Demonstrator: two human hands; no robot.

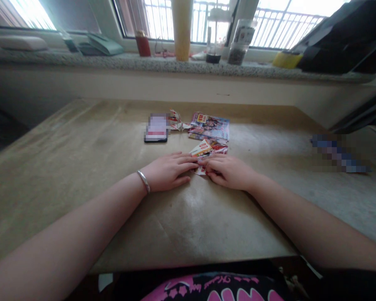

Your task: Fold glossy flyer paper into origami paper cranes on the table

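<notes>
A glossy printed paper, partly folded, with white, orange and red parts, lies on the table between my hands. My left hand, with a silver bangle at the wrist, rests flat with fingers stretched out, their tips at the paper's left side. On the right side, my right hand has its fingers curled and pressed together on the paper's near part. The fingers cover some of the folds. Just beyond lies a stack of colourful printed leaflets. A folded paper piece with pointed ends touches or nearly touches the stack's left side.
A phone with a lit, blurred screen lies left of the folded piece. On the table's right side is a blurred bluish item. The stone windowsill behind carries a red container, a tall yellow cylinder and a black bag.
</notes>
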